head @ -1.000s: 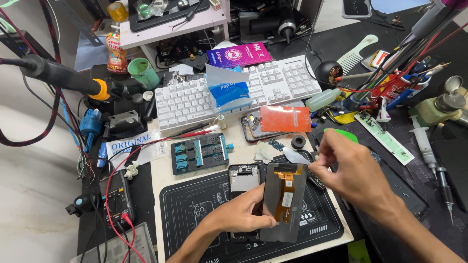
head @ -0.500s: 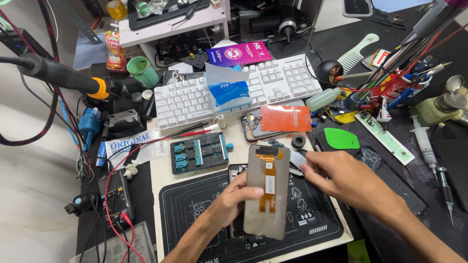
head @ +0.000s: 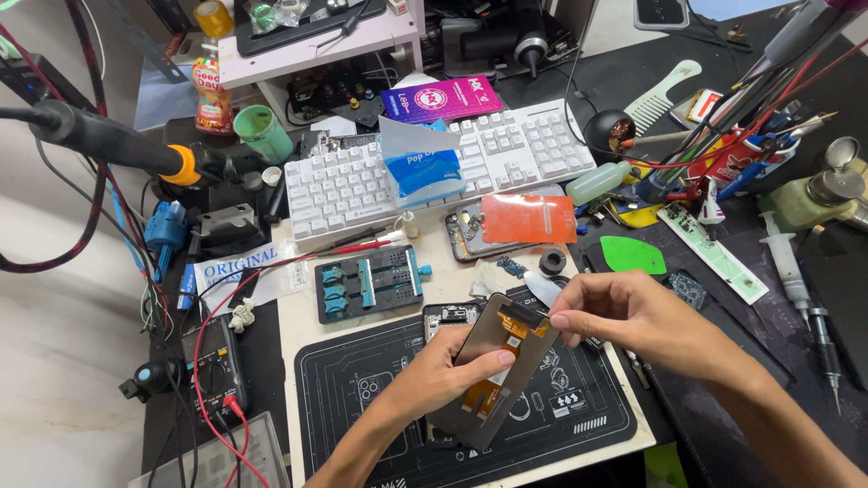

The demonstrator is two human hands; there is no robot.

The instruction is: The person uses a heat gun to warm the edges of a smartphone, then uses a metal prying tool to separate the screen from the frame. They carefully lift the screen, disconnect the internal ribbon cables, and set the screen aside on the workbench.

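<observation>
Hidden: the lower end of the screen (head: 493, 370) sits behind the left hand (head: 434, 380), and its far face is turned away from view.
Hard to make out: whatever the right hand (head: 633, 316) pinches at the screen's top corner is too small to tell.
Cut off: both forearms run out of the bottom edge.
Screen: dark slab, back side up, orange flex cable down its middle, tilted up off the mat (head: 362, 398).
Where: above the black mat, just in front of the phone frame (head: 449, 316).
Left hand: fingers wrapped round the screen's lower half, thumb across the back.
Right hand: thumb and forefinger narrowed to a pinch at the top edge.
Around: white keyboard (head: 362, 185) behind, clamp jig (head: 369, 282) to the left.
</observation>
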